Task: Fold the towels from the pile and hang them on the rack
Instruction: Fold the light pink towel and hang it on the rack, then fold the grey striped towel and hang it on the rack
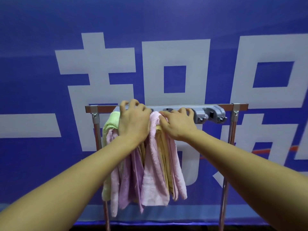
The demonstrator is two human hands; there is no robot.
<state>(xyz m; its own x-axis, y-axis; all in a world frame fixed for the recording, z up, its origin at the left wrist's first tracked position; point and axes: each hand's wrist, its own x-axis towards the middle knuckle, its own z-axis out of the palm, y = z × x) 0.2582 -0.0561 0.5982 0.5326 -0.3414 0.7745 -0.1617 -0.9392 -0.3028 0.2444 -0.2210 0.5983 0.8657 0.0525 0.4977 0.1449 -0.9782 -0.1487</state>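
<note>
Pink terry cloth bunches up between the two hands at the top of the rack. The right hand (176, 125) lies with its thumb pressed against the top fold of the pink towel (154, 165), its other fingers bent and their tips resting on the grey hook strip (214, 114). Whether any cloth is pinched under the palm cannot be told. The left hand (134, 121) sits just beside it, clawed, with its fingertips reaching over the top of the strip. Its palm covers the tops of the hanging towels, so it is unclear whether it grips cloth, the strip or both. Both bare forearms stretch up from the lower corners of the view.

Below the hands the towels hang in a tight bundle, touching one another. A yellow towel (164, 147) is tucked in beside the pink one under the right hand. A lilac towel (133, 174) hangs under the left wrist, and a green towel (112, 120) is draped at the bundle's left edge, near the left post. All of them crowd the left half of the strip, while the hooks towards its right end are bare.

The strip is fixed to the rack's top rail (240, 106), which is clamped at each end to an upright metal post (232, 139). Behind the rack hangs a blue banner (41, 39) printed with large white characters.
</note>
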